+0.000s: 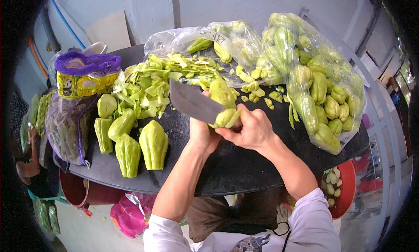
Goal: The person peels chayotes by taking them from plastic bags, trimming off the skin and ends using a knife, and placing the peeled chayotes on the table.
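Over the black table, my left hand [202,132] is closed around the lower side of a pale green chayote [221,94]. In my right hand [253,127] is a broad-bladed knife [192,100]; its handle is hidden by my fingers. The blade points left and lies across the chayote. At the base, a cut end piece [227,118] sits by my right thumb and fingers. To the left stand several chayotes with trimmed ends, among them a large one [153,145]. Behind my hands lies a heap of green peelings [146,84].
A clear plastic bag of chayotes [331,94] rests at the right; another open bag [174,38] is at the back. Small cut ends [253,94] are scattered between. A purple mesh bag [65,125] stands left. Below the table are a red bucket [347,186] and a dark red tub [94,195].
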Demonstrator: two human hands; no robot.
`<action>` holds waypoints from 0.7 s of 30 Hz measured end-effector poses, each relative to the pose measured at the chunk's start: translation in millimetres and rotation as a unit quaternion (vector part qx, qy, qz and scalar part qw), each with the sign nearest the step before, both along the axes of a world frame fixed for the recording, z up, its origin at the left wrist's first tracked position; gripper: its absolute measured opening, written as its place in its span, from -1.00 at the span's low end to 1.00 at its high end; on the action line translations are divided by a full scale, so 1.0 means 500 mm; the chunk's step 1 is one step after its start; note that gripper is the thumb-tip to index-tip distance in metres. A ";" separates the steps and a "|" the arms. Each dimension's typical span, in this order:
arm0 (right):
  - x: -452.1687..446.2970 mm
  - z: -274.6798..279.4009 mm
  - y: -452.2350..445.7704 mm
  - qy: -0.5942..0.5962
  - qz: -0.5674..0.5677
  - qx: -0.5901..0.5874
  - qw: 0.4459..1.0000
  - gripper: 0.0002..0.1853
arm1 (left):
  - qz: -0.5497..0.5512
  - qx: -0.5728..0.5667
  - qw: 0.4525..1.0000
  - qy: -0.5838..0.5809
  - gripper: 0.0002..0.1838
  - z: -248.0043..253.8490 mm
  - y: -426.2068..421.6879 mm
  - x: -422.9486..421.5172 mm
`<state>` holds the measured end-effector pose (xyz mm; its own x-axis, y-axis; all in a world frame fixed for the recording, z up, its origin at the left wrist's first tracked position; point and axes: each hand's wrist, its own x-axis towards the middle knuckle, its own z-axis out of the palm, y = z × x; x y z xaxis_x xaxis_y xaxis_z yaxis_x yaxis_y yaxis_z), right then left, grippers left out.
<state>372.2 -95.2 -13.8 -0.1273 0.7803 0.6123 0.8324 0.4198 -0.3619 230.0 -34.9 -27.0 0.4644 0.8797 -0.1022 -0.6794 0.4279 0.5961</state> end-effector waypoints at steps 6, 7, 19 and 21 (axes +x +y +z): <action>0.018 0.017 0.000 0.130 0.051 -0.091 0.986 -0.40 | -0.059 0.027 0.998 -0.026 -0.42 0.024 -0.003 -0.009; 0.023 0.019 0.000 0.197 0.083 -0.130 0.968 -0.41 | -0.093 0.049 0.993 -0.055 -0.40 0.023 0.001 -0.012; 0.048 0.046 -0.005 0.189 0.031 -0.120 0.974 -0.46 | 0.007 0.040 0.999 0.035 -0.48 -0.007 0.028 -0.003; 0.048 0.045 -0.004 0.195 0.029 -0.139 0.971 -0.47 | 0.037 0.032 0.999 0.024 -0.50 -0.006 0.028 0.003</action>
<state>396.4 -97.4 8.9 0.0218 0.9208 0.3894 0.5875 0.3034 -0.7502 231.2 -20.7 -29.8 0.3947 0.9165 -0.0648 -0.6771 0.3378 0.6538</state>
